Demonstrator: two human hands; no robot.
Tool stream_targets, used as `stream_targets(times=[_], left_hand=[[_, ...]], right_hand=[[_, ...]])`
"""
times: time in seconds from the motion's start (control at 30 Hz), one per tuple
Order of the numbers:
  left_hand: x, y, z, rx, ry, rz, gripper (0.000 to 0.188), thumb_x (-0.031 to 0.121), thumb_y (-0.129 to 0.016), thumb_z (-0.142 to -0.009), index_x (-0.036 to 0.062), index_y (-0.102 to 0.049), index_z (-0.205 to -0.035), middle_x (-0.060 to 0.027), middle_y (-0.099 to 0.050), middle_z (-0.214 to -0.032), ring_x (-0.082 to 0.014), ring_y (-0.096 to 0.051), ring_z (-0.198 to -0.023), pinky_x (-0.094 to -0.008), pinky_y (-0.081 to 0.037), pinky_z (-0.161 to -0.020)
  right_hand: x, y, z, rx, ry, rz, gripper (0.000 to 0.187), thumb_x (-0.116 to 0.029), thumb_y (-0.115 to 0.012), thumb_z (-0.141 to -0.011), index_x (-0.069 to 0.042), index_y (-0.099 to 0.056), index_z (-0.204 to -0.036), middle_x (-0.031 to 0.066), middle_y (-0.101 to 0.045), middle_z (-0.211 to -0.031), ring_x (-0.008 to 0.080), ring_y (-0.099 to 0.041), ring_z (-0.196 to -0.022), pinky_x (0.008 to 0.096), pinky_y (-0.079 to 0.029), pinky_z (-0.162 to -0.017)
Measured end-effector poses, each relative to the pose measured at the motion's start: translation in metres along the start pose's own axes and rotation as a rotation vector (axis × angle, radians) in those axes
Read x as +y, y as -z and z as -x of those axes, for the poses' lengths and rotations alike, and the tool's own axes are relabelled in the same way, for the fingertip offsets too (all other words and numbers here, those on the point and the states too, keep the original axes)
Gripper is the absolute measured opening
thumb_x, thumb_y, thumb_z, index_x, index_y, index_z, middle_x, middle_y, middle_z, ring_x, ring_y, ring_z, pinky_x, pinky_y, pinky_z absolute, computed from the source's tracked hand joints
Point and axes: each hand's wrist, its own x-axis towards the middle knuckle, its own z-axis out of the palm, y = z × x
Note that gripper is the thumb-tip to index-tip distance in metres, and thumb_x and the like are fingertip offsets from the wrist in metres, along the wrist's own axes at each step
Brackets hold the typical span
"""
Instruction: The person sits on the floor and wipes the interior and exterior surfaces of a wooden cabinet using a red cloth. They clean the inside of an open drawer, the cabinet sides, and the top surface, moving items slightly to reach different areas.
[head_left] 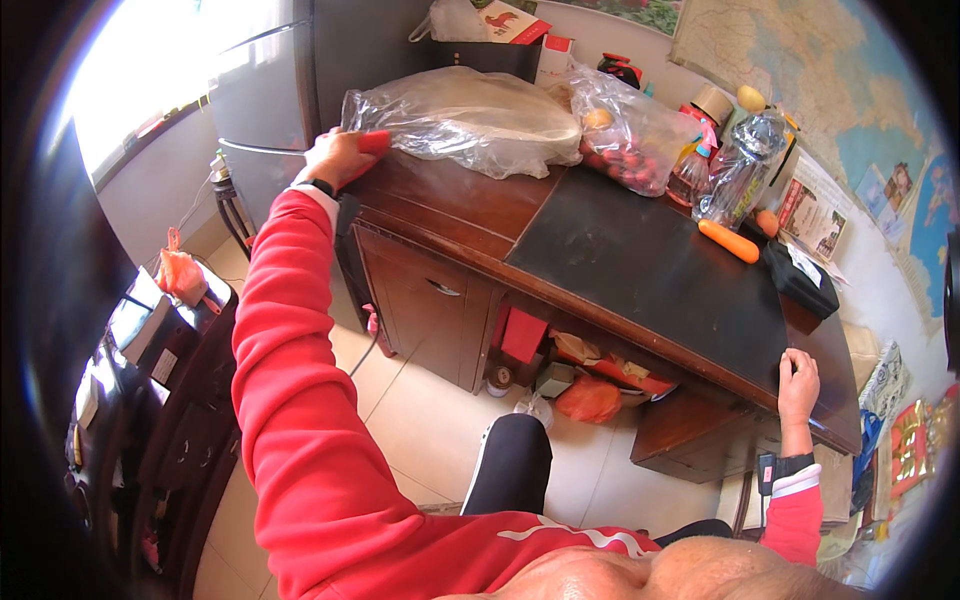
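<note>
my left hand point(338, 157) grip clamped on red cloth point(374, 142) at worktop point(640, 270) corner; right hand point(799, 385) fingers loosely apart, resting on worktop edge

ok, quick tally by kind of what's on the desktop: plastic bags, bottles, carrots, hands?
Clear plastic bags: 2, one large, one of red fruit
Plastic bottles: 1
Carrots: 1
Hands: 2, left hand, right hand
Total: 6

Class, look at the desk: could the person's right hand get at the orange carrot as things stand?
Probably yes: the right hand rests on the desk's near edge, and only bare dark desktop lies between it and the carrot.
</note>
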Motion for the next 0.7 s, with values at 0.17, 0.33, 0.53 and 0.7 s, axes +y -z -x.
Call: stream_targets(times=[0.17,0.33,0.53,0.7], left_hand=[[-0.041,-0.02,-0.037,-0.001,0.26,-0.011,0.061,0.055,-0.075,-0.089,0.0258,-0.066,-0.141,-0.0147,-0.067,-0.136,-0.0401,-0.067,-0.124,-0.0509,-0.056,-0.103],[-0.082,-0.043,-0.071,-0.022,0.078,0.107,0.065,0.055,-0.075,-0.086,0.0143,-0.067,-0.137,-0.018,-0.075,-0.124,-0.0365,-0.072,-0.116,-0.045,-0.055,-0.102],[-0.097,-0.047,-0.066,0.027,0.118,0.332,0.063,0.05,-0.074,-0.083,0.0116,-0.07,-0.133,-0.0194,-0.076,-0.121,-0.0365,-0.072,-0.113,-0.0425,-0.055,-0.102],[-0.089,-0.026,-0.038,0.033,0.193,0.172,0.061,0.047,-0.073,-0.081,0.0107,-0.071,-0.129,-0.0194,-0.077,-0.117,-0.0369,-0.073,-0.11,-0.0428,-0.056,-0.1]], right_hand=[[-0.002,0.002,-0.001,-0.005,-0.023,-0.036,0.015,-0.015,-0.066,-0.099,-0.002,-0.071,-0.101,0.0126,-0.074,-0.107,0.0331,-0.068,-0.102,0.0427,-0.054,-0.092],[-0.003,0.002,-0.001,-0.01,-0.029,-0.035,0.014,-0.014,-0.067,-0.099,-0.001,-0.071,-0.101,0.0126,-0.075,-0.107,0.0327,-0.068,-0.101,0.0423,-0.054,-0.092],[-0.003,0.003,0.0,0.005,-0.011,-0.026,0.014,-0.015,-0.067,-0.099,-0.002,-0.071,-0.101,0.0116,-0.075,-0.106,0.0325,-0.068,-0.101,0.0422,-0.054,-0.091],[-0.004,0.001,-0.001,-0.001,-0.04,-0.008,0.015,-0.017,-0.067,-0.1,-0.003,-0.072,-0.101,0.0116,-0.075,-0.107,0.0327,-0.068,-0.101,0.0424,-0.054,-0.091]])
